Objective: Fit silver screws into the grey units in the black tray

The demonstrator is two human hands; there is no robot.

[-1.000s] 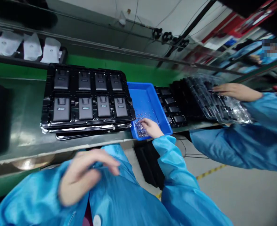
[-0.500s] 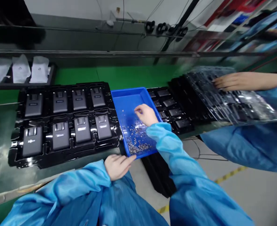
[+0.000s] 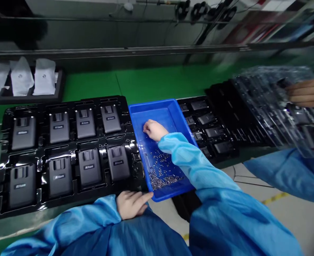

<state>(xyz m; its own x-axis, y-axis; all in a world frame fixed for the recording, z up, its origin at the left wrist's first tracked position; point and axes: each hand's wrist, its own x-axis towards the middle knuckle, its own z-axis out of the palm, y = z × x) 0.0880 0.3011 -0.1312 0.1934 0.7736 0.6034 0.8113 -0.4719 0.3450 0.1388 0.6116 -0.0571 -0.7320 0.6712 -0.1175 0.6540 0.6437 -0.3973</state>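
Observation:
A blue plastic tray (image 3: 181, 110) lies tilted over the bench edge, with a heap of small screws (image 3: 161, 180) in its near end and looser ones spread farther up. Over the tray's far half, my right hand (image 3: 155, 130) is closed with its fingertips pinched together; whatever they hold is hidden. My left hand (image 3: 133, 205) rests at the near left corner of the tray, its index finger stretched out against the rim. Left of the tray, a black molded tray (image 3: 91, 193) carries several dark grey devices (image 3: 89, 167) marked "Riton", in two rows.
A co-worker's hand (image 3: 310, 92) is on clear plastic trays (image 3: 266, 103) at the right. Between them and the blue tray lies another black tray of parts (image 3: 214, 132). White-wrapped items (image 3: 45, 77) stand at the back left. The green bench (image 3: 146, 80) runs behind.
My right hand has moved left within the blue tray, its fingers now more curled. The view has shifted. My left hand stays at the tray's corner; the co-worker's hand has moved right with the clear trays.

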